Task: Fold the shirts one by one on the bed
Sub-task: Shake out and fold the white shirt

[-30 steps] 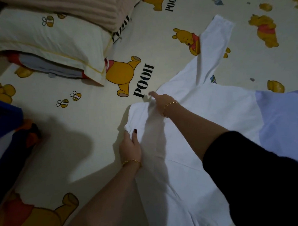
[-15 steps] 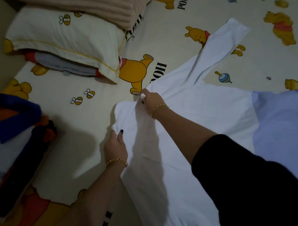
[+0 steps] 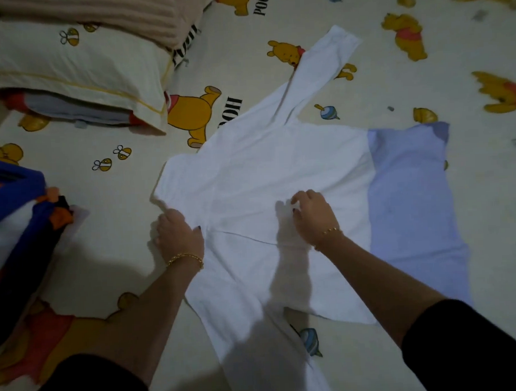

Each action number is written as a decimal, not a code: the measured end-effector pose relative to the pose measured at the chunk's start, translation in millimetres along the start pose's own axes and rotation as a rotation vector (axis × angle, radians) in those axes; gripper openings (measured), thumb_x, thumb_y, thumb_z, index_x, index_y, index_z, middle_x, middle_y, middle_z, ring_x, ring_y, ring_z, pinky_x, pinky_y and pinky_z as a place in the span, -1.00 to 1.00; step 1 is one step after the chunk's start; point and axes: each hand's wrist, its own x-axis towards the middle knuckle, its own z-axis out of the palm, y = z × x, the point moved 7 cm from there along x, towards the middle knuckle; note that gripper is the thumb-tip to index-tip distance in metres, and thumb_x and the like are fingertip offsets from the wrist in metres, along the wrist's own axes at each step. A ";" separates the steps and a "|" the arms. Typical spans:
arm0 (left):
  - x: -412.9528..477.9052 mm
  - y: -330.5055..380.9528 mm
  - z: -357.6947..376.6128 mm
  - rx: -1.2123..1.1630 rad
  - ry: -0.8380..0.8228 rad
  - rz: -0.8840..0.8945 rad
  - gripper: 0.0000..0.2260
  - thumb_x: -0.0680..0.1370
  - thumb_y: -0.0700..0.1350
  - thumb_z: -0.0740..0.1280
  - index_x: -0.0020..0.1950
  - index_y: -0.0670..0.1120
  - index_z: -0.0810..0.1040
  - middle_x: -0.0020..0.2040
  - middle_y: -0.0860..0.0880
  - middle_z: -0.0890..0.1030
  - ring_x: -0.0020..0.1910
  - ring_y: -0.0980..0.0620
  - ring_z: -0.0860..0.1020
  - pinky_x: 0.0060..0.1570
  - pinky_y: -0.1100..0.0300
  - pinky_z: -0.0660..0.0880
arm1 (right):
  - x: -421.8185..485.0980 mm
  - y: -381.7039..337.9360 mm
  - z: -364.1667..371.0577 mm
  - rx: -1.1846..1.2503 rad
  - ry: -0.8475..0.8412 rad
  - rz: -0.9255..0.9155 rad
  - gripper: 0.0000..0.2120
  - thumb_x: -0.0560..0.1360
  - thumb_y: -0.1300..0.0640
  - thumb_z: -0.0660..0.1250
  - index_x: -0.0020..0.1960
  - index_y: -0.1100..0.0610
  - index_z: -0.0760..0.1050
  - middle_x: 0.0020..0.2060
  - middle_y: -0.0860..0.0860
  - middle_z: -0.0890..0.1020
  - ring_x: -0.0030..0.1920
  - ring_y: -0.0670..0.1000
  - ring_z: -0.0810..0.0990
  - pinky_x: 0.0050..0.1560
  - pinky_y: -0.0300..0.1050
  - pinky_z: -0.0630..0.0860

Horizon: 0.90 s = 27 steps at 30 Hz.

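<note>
A white long-sleeved cotton shirt (image 3: 264, 165) lies spread flat in the middle of the bed (image 3: 379, 80). One sleeve reaches away towards the far side and the other runs back towards the person. The left hand (image 3: 178, 232) sits at the shirt's left edge, its fingers curled over the cloth and gripping it. The right hand (image 3: 313, 213) rests near the middle of the shirt with fingers bent and tips on the fabric; I cannot tell whether it pinches a fold. Each wrist carries a thin gold chain bracelet (image 3: 185, 259).

A pale lavender garment (image 3: 414, 206) lies under the shirt's right side. The bed wears a cream sheet printed with yellow bears. To the far left lies a cream bee-print pillow (image 3: 67, 64) under a folded beige ribbed blanket (image 3: 119, 15). At the near left is a heap of blue, orange and black clothes (image 3: 15, 223).
</note>
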 end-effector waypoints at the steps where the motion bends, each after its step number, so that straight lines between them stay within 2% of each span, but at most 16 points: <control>1: -18.2 13.1 3.4 0.013 -0.014 0.092 -0.70 0.41 -0.11 0.45 0.04 -0.16 0.47 0.04 -0.19 0.50 0.07 -0.20 0.48 0.01 -0.06 0.41 | -24.0 17.0 -3.1 -0.035 -0.007 0.008 -0.82 0.43 0.25 0.26 0.02 0.22 0.50 -0.11 0.19 0.53 -0.06 0.26 0.50 -0.12 0.10 0.50; 3: -59.7 40.3 16.8 0.035 -0.082 0.292 -0.83 0.44 -0.10 0.41 -0.04 -0.11 0.49 -0.03 -0.14 0.52 0.01 -0.17 0.50 -0.02 -0.01 0.38 | -70.2 49.4 -6.4 -0.091 -0.071 0.030 -0.84 0.43 0.16 0.19 -0.05 0.21 0.46 -0.16 0.16 0.52 -0.13 0.24 0.50 -0.20 0.05 0.45; 5: -102.0 62.5 34.9 0.005 -0.181 0.486 -0.84 0.47 0.00 0.34 -0.08 -0.07 0.50 -0.09 -0.08 0.53 -0.04 -0.12 0.51 -0.05 0.04 0.34 | -112.6 79.8 -11.8 -0.129 -0.118 0.046 -0.75 0.43 0.01 0.09 -0.10 0.17 0.42 -0.20 0.12 0.50 -0.17 0.21 0.49 -0.24 -0.01 0.37; 7: -143.3 79.8 55.7 0.007 -0.350 0.666 -0.64 0.44 0.25 0.18 -0.06 -0.02 0.48 -0.10 0.02 0.52 -0.07 -0.01 0.49 -0.06 0.09 0.28 | -152.4 110.3 -21.2 -0.128 -0.145 0.065 -0.66 0.44 -0.16 0.06 -0.12 0.12 0.38 -0.22 0.07 0.47 -0.19 0.15 0.47 -0.23 -0.01 0.36; 9: -179.4 89.7 76.1 0.146 -0.527 0.824 -0.44 0.32 0.43 0.02 0.00 0.04 0.43 -0.06 0.09 0.46 -0.04 0.08 0.42 -0.02 0.13 0.25 | -186.3 138.8 -29.0 -0.143 -0.192 0.048 -0.57 0.44 -0.31 0.08 -0.12 0.07 0.33 -0.23 0.00 0.42 -0.21 0.08 0.42 -0.24 -0.02 0.35; 11: -207.0 94.2 92.9 0.314 -0.557 0.962 -0.40 0.27 0.46 0.03 0.05 0.05 0.41 -0.03 0.09 0.44 -0.01 0.08 0.40 0.01 0.11 0.25 | -218.1 167.8 -35.0 -0.254 -0.297 0.027 -0.46 0.37 -0.42 0.09 -0.03 0.05 0.35 -0.13 -0.02 0.41 -0.14 0.05 0.41 -0.19 -0.03 0.36; 12: -209.7 94.2 94.6 0.342 -0.536 0.989 -0.44 0.30 0.42 0.10 0.04 0.03 0.42 -0.03 0.06 0.45 -0.01 0.05 0.42 0.00 0.09 0.28 | -225.1 177.0 -34.8 -0.316 -0.337 0.011 -0.41 0.34 -0.43 0.10 0.05 0.06 0.36 -0.06 -0.02 0.42 -0.07 0.06 0.42 -0.13 -0.02 0.37; 14: -218.1 100.1 99.4 0.380 -0.467 1.062 -0.61 0.38 0.24 0.26 -0.01 -0.04 0.47 -0.09 -0.01 0.49 -0.08 -0.03 0.49 -0.08 0.06 0.35 | -236.8 194.7 -38.4 -0.395 -0.349 0.024 -0.46 0.40 -0.29 0.14 0.17 0.09 0.38 0.06 0.02 0.45 0.07 0.11 0.45 -0.05 0.00 0.37; 17: -228.1 116.4 98.0 0.499 -0.345 1.142 -0.76 0.33 0.00 0.44 -0.12 -0.09 0.53 -0.24 -0.05 0.53 -0.26 -0.06 0.54 -0.25 0.12 0.39 | -239.7 204.1 -41.4 -0.467 -0.327 0.036 -0.70 0.58 0.04 0.10 0.27 0.10 0.34 0.17 0.07 0.46 0.18 0.14 0.43 0.05 0.01 0.36; 18: -232.0 118.9 98.2 0.561 -0.360 1.144 -0.77 0.39 -0.03 0.42 -0.05 -0.10 0.53 -0.19 -0.05 0.55 -0.21 -0.06 0.54 -0.21 0.12 0.40 | -240.4 205.5 -40.0 -0.473 -0.346 0.052 -0.71 0.61 0.10 0.07 0.30 0.10 0.31 0.18 0.08 0.47 0.18 0.13 0.43 0.07 0.01 0.35; 20: -238.1 117.4 103.6 0.647 -0.428 1.125 -0.74 0.57 -0.05 0.18 0.22 -0.10 0.42 0.07 -0.06 0.53 0.04 -0.07 0.49 -0.01 0.10 0.33 | -247.3 209.3 -35.3 -0.453 -0.431 0.092 -0.70 0.62 0.14 0.04 0.34 0.11 0.26 0.18 0.10 0.50 0.15 0.14 0.49 0.01 -0.02 0.37; 21: -241.4 115.1 106.6 0.682 -0.492 1.114 -0.72 0.60 -0.06 0.10 0.27 -0.09 0.37 0.14 -0.06 0.50 0.11 -0.06 0.45 0.03 0.11 0.29 | -253.7 211.3 -32.1 -0.424 -0.484 0.107 -0.69 0.62 0.14 0.06 0.35 0.12 0.25 0.16 0.12 0.52 0.11 0.15 0.52 -0.04 -0.04 0.39; 23: -251.8 114.5 104.6 0.713 -0.536 1.134 -0.74 0.60 -0.05 0.08 0.24 -0.07 0.38 0.15 -0.05 0.49 0.13 -0.05 0.43 0.04 0.10 0.27 | -269.3 214.2 -27.1 -0.347 -0.586 0.145 -0.67 0.60 0.17 0.13 0.35 0.10 0.26 0.10 0.15 0.54 0.06 0.17 0.55 -0.08 -0.02 0.43; 27: -265.6 106.4 99.3 0.743 -0.568 1.107 -0.80 0.57 -0.04 0.13 0.15 -0.05 0.38 0.11 -0.03 0.48 0.12 -0.04 0.42 0.05 0.10 0.29 | -291.4 213.9 -26.2 -0.275 -0.674 0.160 -0.63 0.57 0.21 0.18 0.36 0.12 0.25 0.12 0.20 0.52 0.10 0.20 0.51 0.03 0.00 0.46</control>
